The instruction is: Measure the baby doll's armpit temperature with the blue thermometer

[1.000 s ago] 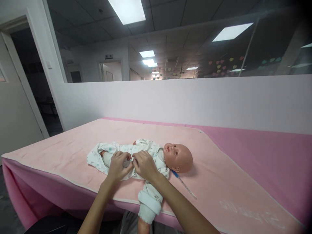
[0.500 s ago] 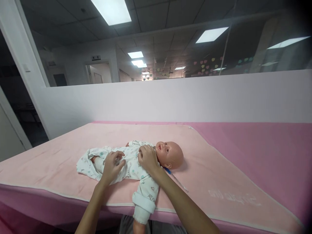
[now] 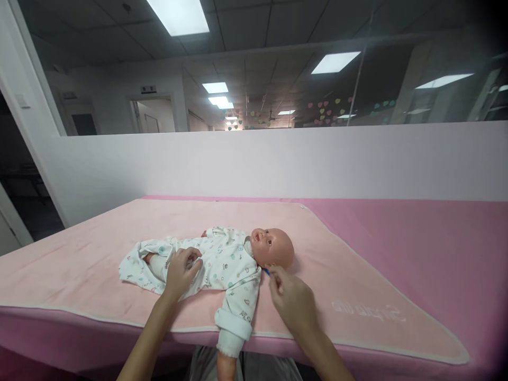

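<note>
Near the peach cloth [image 3: 99, 254] front edge, my left hand [image 3: 181, 271], fingers apart, overlaps white-clad plastic doll [image 3: 222, 262]; right hand [image 3: 296, 301] pinches blue stick [image 3: 266, 272]

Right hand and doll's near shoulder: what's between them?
In the head view, a small blue piece shows between the right hand and the doll's near shoulder; whether it is gripped is unclear.

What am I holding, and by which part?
Right hand seemingly pinches a slim blue item; held part hidden. Left hand: at patterned clothing, grip unclear.

One doll [image 3: 273, 247], one blue item [image 3: 266, 271], left grip [image 3: 182, 271], right grip [image 3: 294, 300] (two).
</note>
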`<state>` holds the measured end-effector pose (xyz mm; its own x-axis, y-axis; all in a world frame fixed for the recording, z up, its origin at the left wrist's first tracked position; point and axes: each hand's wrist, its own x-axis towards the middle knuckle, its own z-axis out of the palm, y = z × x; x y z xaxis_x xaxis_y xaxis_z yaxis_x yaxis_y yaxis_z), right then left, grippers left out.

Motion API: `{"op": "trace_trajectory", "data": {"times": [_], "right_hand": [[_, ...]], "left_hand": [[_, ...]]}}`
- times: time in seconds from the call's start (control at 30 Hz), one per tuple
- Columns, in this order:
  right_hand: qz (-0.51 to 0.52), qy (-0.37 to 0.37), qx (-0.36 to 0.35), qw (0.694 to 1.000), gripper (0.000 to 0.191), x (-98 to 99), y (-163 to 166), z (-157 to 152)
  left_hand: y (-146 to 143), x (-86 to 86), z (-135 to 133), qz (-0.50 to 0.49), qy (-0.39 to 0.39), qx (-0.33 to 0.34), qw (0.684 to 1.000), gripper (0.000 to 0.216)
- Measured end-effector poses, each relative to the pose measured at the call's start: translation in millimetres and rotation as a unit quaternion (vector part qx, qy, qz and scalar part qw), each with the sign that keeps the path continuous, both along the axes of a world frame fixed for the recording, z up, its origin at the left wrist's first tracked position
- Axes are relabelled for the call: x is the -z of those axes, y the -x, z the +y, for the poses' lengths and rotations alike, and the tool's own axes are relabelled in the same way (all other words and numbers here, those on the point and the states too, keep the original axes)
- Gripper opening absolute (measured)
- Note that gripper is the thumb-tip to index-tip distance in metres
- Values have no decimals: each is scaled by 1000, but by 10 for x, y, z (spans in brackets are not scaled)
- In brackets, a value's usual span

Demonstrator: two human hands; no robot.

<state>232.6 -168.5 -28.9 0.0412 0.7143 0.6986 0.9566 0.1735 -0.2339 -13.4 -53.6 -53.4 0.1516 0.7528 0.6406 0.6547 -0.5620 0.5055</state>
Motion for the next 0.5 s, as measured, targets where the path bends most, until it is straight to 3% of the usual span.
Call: {"op": "trace_trajectory", "data": {"times": [0.1, 0.17, 0.37, 0.5], "right_hand": [[34, 132, 133, 982, 23, 100, -308, -304], [45, 204, 175, 962, 26, 126, -443, -388], [35, 251, 139, 957, 27, 131, -506, -378], [90, 254, 122, 955, 23, 169, -548, -385]], "left_hand": [[-6, -15, -20, 0, 7, 2, 1000, 17], [-8, -19, -29, 0, 12, 2, 1000, 17], [-5, -13, -42, -4, 19, 1, 1000, 16], [-3, -11, -39, -4, 17, 2, 1000, 16]]}}
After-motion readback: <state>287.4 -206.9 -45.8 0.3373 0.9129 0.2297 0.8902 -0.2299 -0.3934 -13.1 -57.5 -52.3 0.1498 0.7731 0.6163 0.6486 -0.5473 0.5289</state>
